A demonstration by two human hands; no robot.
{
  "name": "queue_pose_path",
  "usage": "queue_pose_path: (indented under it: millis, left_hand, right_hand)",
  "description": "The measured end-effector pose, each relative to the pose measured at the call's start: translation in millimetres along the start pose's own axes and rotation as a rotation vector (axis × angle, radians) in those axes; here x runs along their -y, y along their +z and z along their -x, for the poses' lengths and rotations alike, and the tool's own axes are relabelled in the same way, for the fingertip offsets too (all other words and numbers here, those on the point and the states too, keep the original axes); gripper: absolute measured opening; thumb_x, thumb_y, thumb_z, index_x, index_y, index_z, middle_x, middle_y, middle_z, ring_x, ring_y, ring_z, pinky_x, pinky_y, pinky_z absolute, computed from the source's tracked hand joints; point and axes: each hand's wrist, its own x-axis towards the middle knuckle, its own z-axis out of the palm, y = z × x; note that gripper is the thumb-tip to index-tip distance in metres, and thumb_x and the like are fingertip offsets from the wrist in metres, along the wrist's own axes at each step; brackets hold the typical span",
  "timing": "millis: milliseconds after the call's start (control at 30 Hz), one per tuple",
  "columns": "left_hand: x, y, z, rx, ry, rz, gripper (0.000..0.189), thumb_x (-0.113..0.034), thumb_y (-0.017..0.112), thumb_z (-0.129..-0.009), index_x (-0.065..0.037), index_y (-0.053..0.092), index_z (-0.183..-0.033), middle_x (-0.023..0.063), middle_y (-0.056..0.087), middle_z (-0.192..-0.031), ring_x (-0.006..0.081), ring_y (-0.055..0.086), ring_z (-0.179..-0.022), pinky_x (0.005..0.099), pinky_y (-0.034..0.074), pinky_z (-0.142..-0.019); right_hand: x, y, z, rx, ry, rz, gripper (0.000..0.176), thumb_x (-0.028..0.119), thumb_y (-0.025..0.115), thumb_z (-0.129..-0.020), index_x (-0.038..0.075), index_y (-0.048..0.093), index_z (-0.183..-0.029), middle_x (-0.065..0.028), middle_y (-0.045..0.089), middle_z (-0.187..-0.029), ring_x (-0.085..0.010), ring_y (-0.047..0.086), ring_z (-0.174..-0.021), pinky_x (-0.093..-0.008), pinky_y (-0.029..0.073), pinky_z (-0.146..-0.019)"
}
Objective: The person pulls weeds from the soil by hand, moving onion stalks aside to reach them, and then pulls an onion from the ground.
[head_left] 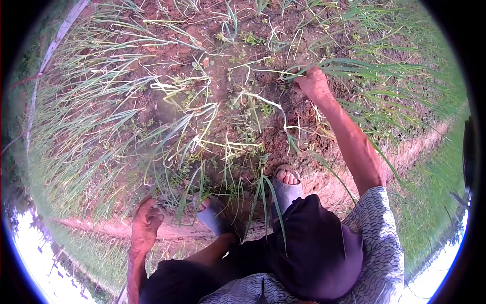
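Head view: right hand (pixel 314 83) clenched around green stalks (pixel 354 65), left hand (pixel 146 225) loosely curled, empty; limp stalks (pixel 202 114) strewn mid soil bed (pixel 212 71), likely already pulled, plenty standing along both edges.

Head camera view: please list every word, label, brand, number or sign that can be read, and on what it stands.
None: no readable text anywhere. The sleeve carries only a pattern, the sandals show no brand, and the right hand grips plain green leaves.
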Motion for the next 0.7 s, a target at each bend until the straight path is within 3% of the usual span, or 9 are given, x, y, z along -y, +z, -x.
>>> queue_pose_path:
  millis: [33, 67, 100, 233, 533, 567, 633, 667, 700]
  left_hand:
    - [-2.3, 1.4, -0.2, 0.007, 0.004, 0.004, 0.054, 0.008, 0.063, -0.083, -0.009, 0.054, -0.133, 0.0097, 0.048, -0.140, 0.0165, 0.059, -0.094, 0.0283, 0.054, -0.079]
    - [-6.5, 2.5, -0.3, 0.022, 0.028, -0.032, 0.053, 0.009, 0.061, -0.084, -0.009, 0.054, -0.133, 0.0095, 0.049, -0.138, 0.0166, 0.059, -0.093, 0.0279, 0.054, -0.078]
    - [-10.0, 3.8, 0.9, 0.030, 0.033, -0.042, 0.053, 0.008, 0.062, -0.084, -0.009, 0.054, -0.133, 0.0095, 0.048, -0.138, 0.0169, 0.059, -0.094, 0.0281, 0.054, -0.078]
    - [-23.5, 1.9, 12.5, 0.012, -0.004, -0.109, 0.051, 0.004, 0.066, -0.086, -0.008, 0.053, -0.134, 0.0099, 0.048, -0.139, 0.0186, 0.061, -0.099, 0.0297, 0.054, -0.080]
    - [-34.1, 6.2, 31.2, 0.001, -0.146, 0.002, 0.051, -0.011, 0.072, -0.090, -0.004, 0.050, -0.136, 0.0063, 0.050, -0.138, 0.0170, 0.061, -0.101, 0.0313, 0.051, -0.089]
    - [-36.7, 6.5, 31.4, -0.007, -0.138, 0.006, 0.051, -0.012, 0.072, -0.090, -0.003, 0.051, -0.135, 0.0075, 0.050, -0.137, 0.0182, 0.061, -0.102, 0.0315, 0.052, -0.088]
    - [-43.1, 8.2, 29.5, -0.025, -0.120, 0.019, 0.051, -0.014, 0.072, -0.090, -0.001, 0.051, -0.134, 0.0099, 0.050, -0.137, 0.0205, 0.062, -0.103, 0.0318, 0.053, -0.088]
    - [-49.0, 7.6, 28.8, -0.029, -0.188, 0.096, 0.052, -0.013, 0.072, -0.090, 0.001, 0.050, -0.135, 0.0098, 0.052, -0.135, 0.0201, 0.060, -0.107, 0.0318, 0.052, -0.089]
    - [-47.3, 7.9, 29.2, -0.022, -0.179, 0.096, 0.051, -0.012, 0.072, -0.090, -0.001, 0.050, -0.135, 0.0083, 0.052, -0.136, 0.0193, 0.060, -0.106, 0.0317, 0.052, -0.089]
  right_hand:
    - [0.8, 1.0, -8.4, -0.125, 0.139, -0.333, 0.017, 0.016, 0.069, -0.085, 0.011, 0.072, -0.102, -0.0107, 0.071, -0.086, -0.0196, 0.070, -0.079, -0.0344, 0.057, -0.076]
    - [-17.3, 16.4, -36.0, -0.297, -0.072, -0.186, 0.019, 0.017, 0.070, -0.087, 0.012, 0.071, -0.105, -0.0125, 0.072, -0.086, -0.0229, 0.070, -0.077, -0.0361, 0.056, -0.074]
    - [-11.6, 23.6, -49.3, -0.443, -0.120, -0.152, 0.019, 0.017, 0.070, -0.085, 0.010, 0.071, -0.103, -0.0140, 0.071, -0.081, -0.0283, 0.069, -0.074, -0.0383, 0.055, -0.072]
    - [8.5, 25.9, -93.2, -0.443, -0.185, 0.221, 0.031, 0.016, 0.069, -0.077, 0.009, 0.068, -0.107, -0.0230, 0.067, -0.092, -0.0399, 0.067, -0.087, -0.0465, 0.054, -0.079]
    - [22.1, 32.4, -114.0, -0.425, -0.235, 0.555, 0.032, 0.022, 0.065, -0.080, 0.010, 0.067, -0.110, -0.0184, 0.065, -0.103, -0.0344, 0.065, -0.099, -0.0437, 0.055, -0.086]
    - [18.2, 30.0, -114.2, -0.502, -0.303, 0.573, 0.029, 0.023, 0.065, -0.080, 0.008, 0.068, -0.105, -0.0181, 0.068, -0.096, -0.0349, 0.066, -0.091, -0.0414, 0.055, -0.082]
    - [11.5, 21.3, -111.6, -0.551, -0.189, 0.092, 0.023, 0.022, 0.067, -0.083, 0.005, 0.068, -0.099, -0.0130, 0.071, -0.086, -0.0284, 0.067, -0.074, -0.0369, 0.055, -0.072]
    - [6.3, 20.5, -107.2, -0.482, -0.136, -0.502, 0.021, 0.020, 0.068, -0.087, 0.001, 0.068, -0.096, -0.0078, 0.071, -0.079, -0.0189, 0.063, -0.062, -0.0320, 0.052, -0.063]
    - [16.7, 13.4, -96.8, -0.433, -0.077, -0.762, 0.023, 0.019, 0.069, -0.090, -0.002, 0.068, -0.098, -0.0040, 0.069, -0.077, -0.0119, 0.060, -0.061, -0.0299, 0.051, -0.058]
